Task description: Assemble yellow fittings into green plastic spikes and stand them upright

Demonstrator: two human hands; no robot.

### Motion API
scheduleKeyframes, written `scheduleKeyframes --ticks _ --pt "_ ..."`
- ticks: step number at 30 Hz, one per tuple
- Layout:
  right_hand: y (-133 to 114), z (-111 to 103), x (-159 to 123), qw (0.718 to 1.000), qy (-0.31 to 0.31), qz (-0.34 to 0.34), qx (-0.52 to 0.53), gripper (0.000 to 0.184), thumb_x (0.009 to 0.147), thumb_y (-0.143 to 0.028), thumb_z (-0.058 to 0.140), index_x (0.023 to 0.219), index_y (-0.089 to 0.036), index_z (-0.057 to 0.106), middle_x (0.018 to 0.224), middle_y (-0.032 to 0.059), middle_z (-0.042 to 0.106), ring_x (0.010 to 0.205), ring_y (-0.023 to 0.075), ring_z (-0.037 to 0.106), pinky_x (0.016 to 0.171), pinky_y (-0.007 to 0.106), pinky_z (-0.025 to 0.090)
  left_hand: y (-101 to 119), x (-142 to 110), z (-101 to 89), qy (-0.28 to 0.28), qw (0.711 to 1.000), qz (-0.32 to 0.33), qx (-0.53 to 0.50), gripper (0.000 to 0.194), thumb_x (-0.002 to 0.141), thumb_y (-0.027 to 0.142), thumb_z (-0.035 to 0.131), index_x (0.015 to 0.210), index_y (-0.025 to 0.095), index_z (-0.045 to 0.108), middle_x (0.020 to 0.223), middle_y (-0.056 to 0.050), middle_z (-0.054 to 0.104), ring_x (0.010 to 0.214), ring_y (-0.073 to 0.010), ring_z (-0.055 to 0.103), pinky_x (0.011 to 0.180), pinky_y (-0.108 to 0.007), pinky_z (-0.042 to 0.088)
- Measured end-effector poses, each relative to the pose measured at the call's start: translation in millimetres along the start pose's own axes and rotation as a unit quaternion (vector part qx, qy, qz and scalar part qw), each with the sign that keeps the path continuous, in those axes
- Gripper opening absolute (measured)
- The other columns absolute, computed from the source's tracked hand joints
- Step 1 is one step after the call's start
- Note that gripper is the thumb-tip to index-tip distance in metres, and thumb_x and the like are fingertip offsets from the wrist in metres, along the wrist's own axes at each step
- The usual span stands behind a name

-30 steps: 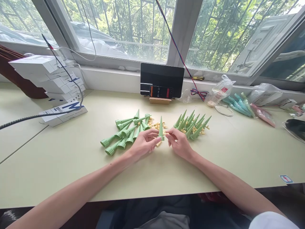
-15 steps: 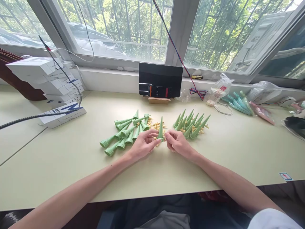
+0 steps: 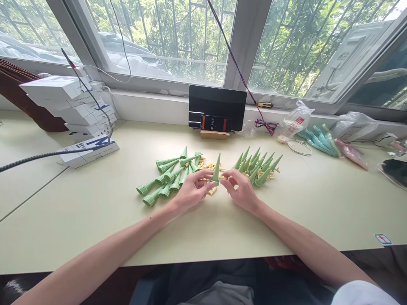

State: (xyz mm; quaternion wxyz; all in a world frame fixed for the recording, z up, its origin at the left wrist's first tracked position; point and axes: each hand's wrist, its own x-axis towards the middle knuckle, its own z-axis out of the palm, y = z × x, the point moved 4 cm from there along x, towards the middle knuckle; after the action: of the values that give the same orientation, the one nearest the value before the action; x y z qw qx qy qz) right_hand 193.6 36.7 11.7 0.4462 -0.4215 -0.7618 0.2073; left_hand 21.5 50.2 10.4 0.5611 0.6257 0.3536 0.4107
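My left hand (image 3: 194, 189) pinches a green plastic watering spike (image 3: 216, 168) near its wide base, tip pointing up and leaning slightly right. Just right of that spike is my right hand (image 3: 241, 189), thumb and forefinger apart, with nothing visible between them. Loose green spikes (image 3: 163, 192) lie in a pile left of my left hand. Beyond my hands are small yellow valve-like pieces (image 3: 217, 167), partly covered by the fingers. On the right, several green spikes (image 3: 261, 174) with yellow pieces in them stand or lean in a cluster.
A phone (image 3: 216, 123) showing a timer leans on a dark tablet (image 3: 218, 101) at the back. White boxes (image 3: 79, 106) are stacked on the left with a black cable across them. Plastic bags (image 3: 294, 120) and blue-green packets (image 3: 319, 140) lie along the right windowsill.
My right hand's thumb and forefinger have parted beside the spike. The spike in my left hand now tilts slightly to the right. The whole view has shifted a little.
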Motion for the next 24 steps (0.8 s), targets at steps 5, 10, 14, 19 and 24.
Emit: scheduleKeyframes --ticks 5,10,14,19,24 --pt "2.3 -2.5 -0.7 0.994 0.010 -0.094 -0.053 0.015 0.097 -0.033 0.055 0.106 -0.023 0.063 0.096 0.0054 0.061 0.061 0.0108 0.056 0.058 0.026 0.049 -0.9 -0.3 -0.9 0.008 1.000 -0.007 -0.008 0.042 0.081 0.043 0.072 0.113 0.019 0.066 0.102 -0.010 0.070 0.049 -0.0055 0.052 0.040 -0.018 0.040" --pt "5.4 -4.1 -1.1 0.985 0.020 -0.135 -0.103 0.017 0.097 -0.033 0.057 0.111 -0.025 0.063 0.099 0.0067 0.065 0.060 0.0110 0.057 0.055 0.025 0.048 -3.2 0.3 -2.7 0.012 0.999 -0.011 -0.029 0.038 0.081 0.041 0.073 0.112 0.020 0.066 0.101 -0.008 0.070 0.045 -0.0033 0.047 0.040 -0.018 0.038" --pt "0.8 -5.5 -0.3 0.977 0.028 -0.166 -0.134 0.017 0.098 -0.031 0.055 0.111 -0.024 0.064 0.099 0.0068 0.066 0.060 0.0104 0.058 0.054 0.024 0.045 -4.3 0.3 -3.3 0.013 0.999 -0.018 -0.037 0.039 0.081 0.040 0.073 0.113 0.019 0.066 0.102 -0.008 0.069 0.047 -0.0033 0.047 0.041 -0.018 0.038" --pt "-1.9 -5.9 -0.4 0.967 0.028 -0.193 -0.164 0.018 0.100 -0.028 0.051 0.114 -0.024 0.063 0.097 0.0075 0.065 0.065 0.0120 0.060 0.056 0.024 0.045 -3.4 -1.6 -1.8 0.016 0.999 -0.015 -0.036 0.037 0.082 0.039 0.073 0.112 0.018 0.066 0.100 -0.007 0.068 0.047 -0.0032 0.047 0.041 -0.019 0.039" --pt "-2.9 -8.9 -5.1 0.952 0.045 -0.249 -0.174 0.017 0.099 -0.023 0.052 0.111 -0.023 0.063 0.094 0.0083 0.064 0.065 0.0132 0.059 0.059 0.026 0.048 5.0 -4.9 5.0 -0.025 0.999 0.016 -0.045 0.033 0.087 0.038 0.068 0.113 0.017 0.064 0.101 -0.008 0.070 0.044 -0.0024 0.044 0.042 -0.020 0.039"
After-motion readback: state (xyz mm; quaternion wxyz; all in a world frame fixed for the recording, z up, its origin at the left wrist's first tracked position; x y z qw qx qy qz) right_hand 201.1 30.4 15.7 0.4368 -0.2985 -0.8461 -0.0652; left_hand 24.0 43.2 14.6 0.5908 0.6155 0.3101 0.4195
